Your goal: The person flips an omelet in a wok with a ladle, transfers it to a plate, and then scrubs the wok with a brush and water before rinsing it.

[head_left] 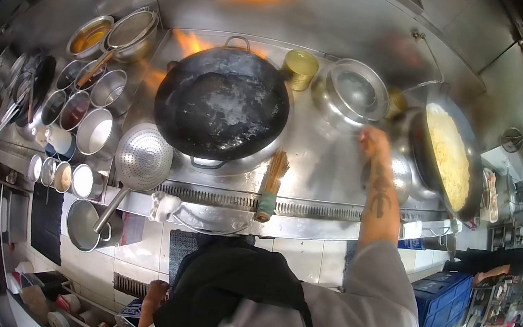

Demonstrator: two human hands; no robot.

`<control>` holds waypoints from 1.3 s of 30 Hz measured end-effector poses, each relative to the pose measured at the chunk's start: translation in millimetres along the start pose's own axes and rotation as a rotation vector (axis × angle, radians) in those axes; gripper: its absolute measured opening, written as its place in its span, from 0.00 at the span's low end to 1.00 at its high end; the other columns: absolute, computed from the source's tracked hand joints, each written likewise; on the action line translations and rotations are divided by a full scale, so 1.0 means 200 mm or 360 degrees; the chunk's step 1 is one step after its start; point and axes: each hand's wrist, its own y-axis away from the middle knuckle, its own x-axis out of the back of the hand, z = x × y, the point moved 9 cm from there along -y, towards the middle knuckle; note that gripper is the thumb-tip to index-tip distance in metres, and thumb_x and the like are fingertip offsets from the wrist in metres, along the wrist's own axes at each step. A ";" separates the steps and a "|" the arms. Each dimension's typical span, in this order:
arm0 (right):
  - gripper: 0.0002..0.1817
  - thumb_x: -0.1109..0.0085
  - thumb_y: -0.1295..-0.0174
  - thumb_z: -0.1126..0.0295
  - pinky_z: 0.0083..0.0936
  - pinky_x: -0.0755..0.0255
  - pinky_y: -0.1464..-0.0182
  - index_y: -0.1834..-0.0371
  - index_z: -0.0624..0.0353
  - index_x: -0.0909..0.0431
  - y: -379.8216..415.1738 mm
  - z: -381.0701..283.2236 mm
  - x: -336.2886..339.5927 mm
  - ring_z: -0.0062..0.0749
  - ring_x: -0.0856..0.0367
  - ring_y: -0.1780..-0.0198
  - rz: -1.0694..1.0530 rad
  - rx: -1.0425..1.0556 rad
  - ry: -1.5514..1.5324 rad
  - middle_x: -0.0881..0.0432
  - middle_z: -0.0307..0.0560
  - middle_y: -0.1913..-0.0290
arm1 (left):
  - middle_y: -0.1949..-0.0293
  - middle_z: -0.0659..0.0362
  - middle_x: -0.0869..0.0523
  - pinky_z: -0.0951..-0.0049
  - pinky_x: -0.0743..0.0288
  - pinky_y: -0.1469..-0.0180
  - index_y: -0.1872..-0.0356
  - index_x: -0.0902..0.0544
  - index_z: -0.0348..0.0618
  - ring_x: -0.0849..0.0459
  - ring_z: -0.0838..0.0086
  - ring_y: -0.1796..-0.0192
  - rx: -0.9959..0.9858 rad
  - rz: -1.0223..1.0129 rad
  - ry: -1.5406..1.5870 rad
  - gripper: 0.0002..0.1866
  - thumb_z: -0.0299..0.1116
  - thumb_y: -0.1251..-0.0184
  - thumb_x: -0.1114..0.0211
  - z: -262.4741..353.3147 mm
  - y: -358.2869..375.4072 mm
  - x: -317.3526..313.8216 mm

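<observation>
My right hand [374,140] reaches forward over the steel range top, beside the rim of a round metal pot [339,111]. Its fingers look curled together; what they hold, if anything, does not show. Partly behind that forearm is a perforated metal skimmer [398,177]. My left hand [156,291] hangs low beside my dark apron, away from the stove, and its fingers cannot be made out. A large black wok [223,104] sits on the burner in front of me, with flames [188,43] behind its far left rim. The wok looks empty, with a pale sheen inside.
On the left stand several metal containers [109,88] and a perforated ladle [144,157]. A bamboo brush [270,188] lies at the front edge. At right, a tilted wok [446,159] holds yellowish food. A tin can [300,70] stands behind. A blue crate [438,309] is behind me.
</observation>
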 end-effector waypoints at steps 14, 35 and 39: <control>0.16 0.54 0.38 0.69 0.20 0.39 0.75 0.51 0.70 0.34 0.68 -0.49 -0.49 0.17 0.30 0.77 -0.1187 -0.0055 -0.1697 0.30 0.34 0.71 | 0.64 0.48 0.20 0.58 0.28 0.58 0.64 0.21 0.36 0.21 0.54 0.58 -0.0499 0.1345 -0.0148 0.08 0.31 0.39 0.39 1.23 -1.20 2.00; 0.21 0.48 0.41 0.72 0.29 0.28 0.71 0.44 0.67 0.30 0.76 -0.44 -0.44 0.34 0.22 0.73 0.0304 0.0859 0.0731 0.22 0.50 0.73 | 0.69 0.49 0.18 0.57 0.29 0.57 0.67 0.21 0.38 0.19 0.53 0.63 -0.0443 0.1026 0.0087 0.07 0.32 0.39 0.38 1.06 -1.51 1.75; 0.19 0.48 0.42 0.70 0.41 0.26 0.65 0.48 0.69 0.28 0.41 -0.34 -0.01 0.51 0.19 0.67 0.0932 0.1229 0.1457 0.21 0.64 0.69 | 0.61 0.46 0.20 0.57 0.29 0.52 0.57 0.21 0.35 0.22 0.53 0.56 -0.0629 0.1334 0.0306 0.13 0.29 0.42 0.36 1.23 -1.23 1.97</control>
